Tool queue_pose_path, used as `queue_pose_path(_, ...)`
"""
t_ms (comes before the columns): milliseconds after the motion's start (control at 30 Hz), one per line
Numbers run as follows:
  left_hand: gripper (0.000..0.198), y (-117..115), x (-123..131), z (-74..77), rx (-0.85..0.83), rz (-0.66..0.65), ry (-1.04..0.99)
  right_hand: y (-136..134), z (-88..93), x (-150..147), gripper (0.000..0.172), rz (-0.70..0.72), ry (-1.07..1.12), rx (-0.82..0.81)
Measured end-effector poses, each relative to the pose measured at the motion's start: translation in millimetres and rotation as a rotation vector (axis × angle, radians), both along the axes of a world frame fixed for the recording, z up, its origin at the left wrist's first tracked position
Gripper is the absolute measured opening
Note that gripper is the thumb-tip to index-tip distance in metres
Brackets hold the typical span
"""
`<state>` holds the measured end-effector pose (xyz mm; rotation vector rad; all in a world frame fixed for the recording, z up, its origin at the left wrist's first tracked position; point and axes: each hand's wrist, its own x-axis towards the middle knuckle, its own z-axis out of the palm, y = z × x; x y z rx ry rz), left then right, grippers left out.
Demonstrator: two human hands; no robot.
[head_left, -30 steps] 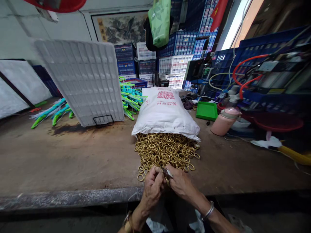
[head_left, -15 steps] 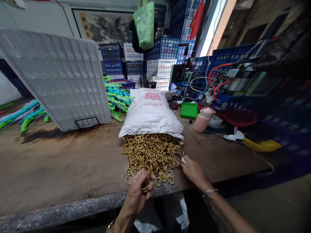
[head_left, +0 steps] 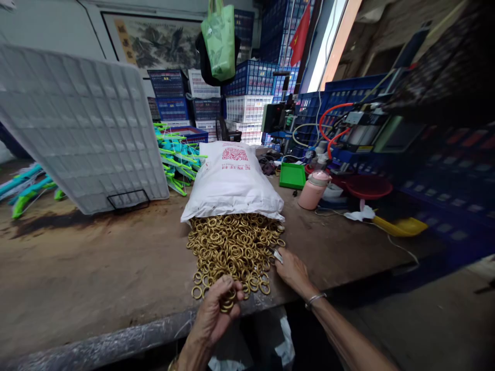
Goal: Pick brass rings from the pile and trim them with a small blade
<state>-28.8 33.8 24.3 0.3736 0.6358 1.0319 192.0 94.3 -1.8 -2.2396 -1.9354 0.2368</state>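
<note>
A heap of gold-coloured rings [head_left: 228, 247] spills from the open mouth of a white sack [head_left: 234, 188] with red print, lying on the table. My left hand [head_left: 221, 304] is closed around several of these gold rings [head_left: 228, 303] at the heap's front edge. My right hand [head_left: 293, 270] rests by the heap's right side, its fingers curled and partly hidden. A small white piece [head_left: 278, 256] with a dark tip shows at those fingers; whether it is a tool or a wrapping, I cannot make out.
A grey-white plastic crate [head_left: 88, 129] stands on its side at left, with green and blue hangers [head_left: 178, 159] behind it. To the right are a green tray [head_left: 292, 175], a pink bottle [head_left: 312, 190], a yellow scoop [head_left: 402, 226] and a machine with orange hoses [head_left: 328, 123].
The view has turned slightly right, so the scene sits further left. More rings show in my left hand, which remains at the heap's front. My right hand stays beside the heap.
</note>
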Motion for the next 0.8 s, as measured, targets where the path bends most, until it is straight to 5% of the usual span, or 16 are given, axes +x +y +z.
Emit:
queue_pose_path(567,0.045,0.1,11.2,-11.2,-0.023,-0.067,0.212,-11.1,-2.1,-4.3,0.013,0.009,0.051,0.09)
queue_pose_path(800,0.051,7.0,19.3,-21.4,0.034,0.013,0.471,-22.6,21.1,-26.3,0.014,0.139,0.252,0.118)
